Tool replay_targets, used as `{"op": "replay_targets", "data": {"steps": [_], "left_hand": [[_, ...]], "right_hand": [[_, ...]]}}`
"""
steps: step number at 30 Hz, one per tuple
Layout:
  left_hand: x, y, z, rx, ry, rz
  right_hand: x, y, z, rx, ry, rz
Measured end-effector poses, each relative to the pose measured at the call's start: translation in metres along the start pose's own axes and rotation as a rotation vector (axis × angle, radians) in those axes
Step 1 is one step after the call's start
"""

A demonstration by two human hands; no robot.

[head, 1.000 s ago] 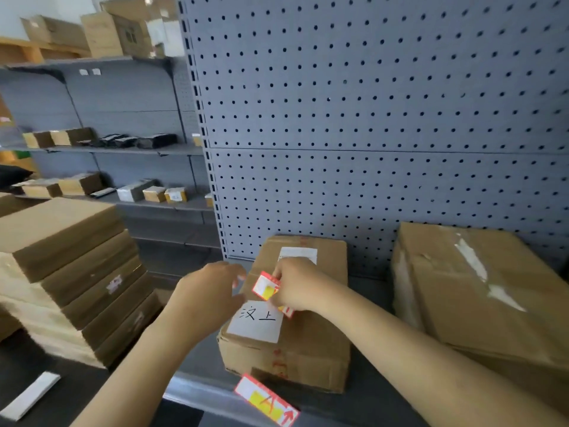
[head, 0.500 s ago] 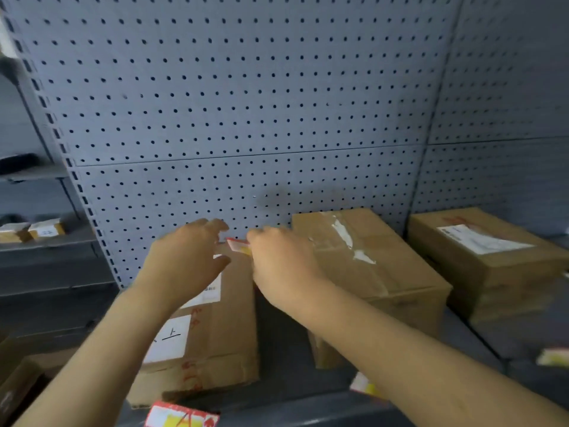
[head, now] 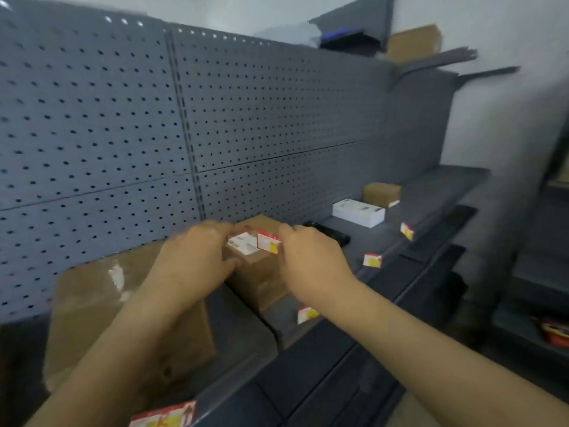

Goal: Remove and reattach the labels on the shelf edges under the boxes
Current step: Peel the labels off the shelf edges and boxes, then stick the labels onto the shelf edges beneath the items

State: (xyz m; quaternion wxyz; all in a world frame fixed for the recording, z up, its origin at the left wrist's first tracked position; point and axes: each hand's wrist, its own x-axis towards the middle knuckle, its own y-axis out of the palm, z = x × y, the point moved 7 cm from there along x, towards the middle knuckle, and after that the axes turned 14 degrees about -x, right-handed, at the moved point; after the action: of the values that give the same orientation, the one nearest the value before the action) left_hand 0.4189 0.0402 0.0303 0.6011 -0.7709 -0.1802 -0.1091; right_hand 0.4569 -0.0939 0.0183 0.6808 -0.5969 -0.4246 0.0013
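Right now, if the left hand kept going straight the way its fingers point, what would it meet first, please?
Probably the red-and-white label pinched by the right hand; the left hand reaches toward it above a cardboard box, though blur hides depth.

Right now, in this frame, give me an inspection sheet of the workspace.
Surface: grey shelf backed by pegboard; image blurred.
Job's things: held label above a brown box; edge labels along the shelf front, four seen.
Clutter: large box at left, white box, small brown box, a dark item.
Grippers: right hand pinches the held label; left hand close beside it, contact unclear.
Cables: nothing seen.
Surroundings: lower shelves, upper shelf with a carton, white wall.
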Motion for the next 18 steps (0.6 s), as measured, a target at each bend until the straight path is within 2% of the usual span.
{"op": "replay_targets", "data": {"steps": [8, 18], "left_hand": [[0.068, 0.093, -0.166, -0.058, 0.247, 0.140], [0.160, 0.181, -0.288, -0.100, 0.418, 0.212]], "right_hand": [[-0.055, 0.002, -0.171, -0.127, 0.201, 0.083], [-0.062, 0.028, -0.337, -0.189, 0.446, 0.156]]}}
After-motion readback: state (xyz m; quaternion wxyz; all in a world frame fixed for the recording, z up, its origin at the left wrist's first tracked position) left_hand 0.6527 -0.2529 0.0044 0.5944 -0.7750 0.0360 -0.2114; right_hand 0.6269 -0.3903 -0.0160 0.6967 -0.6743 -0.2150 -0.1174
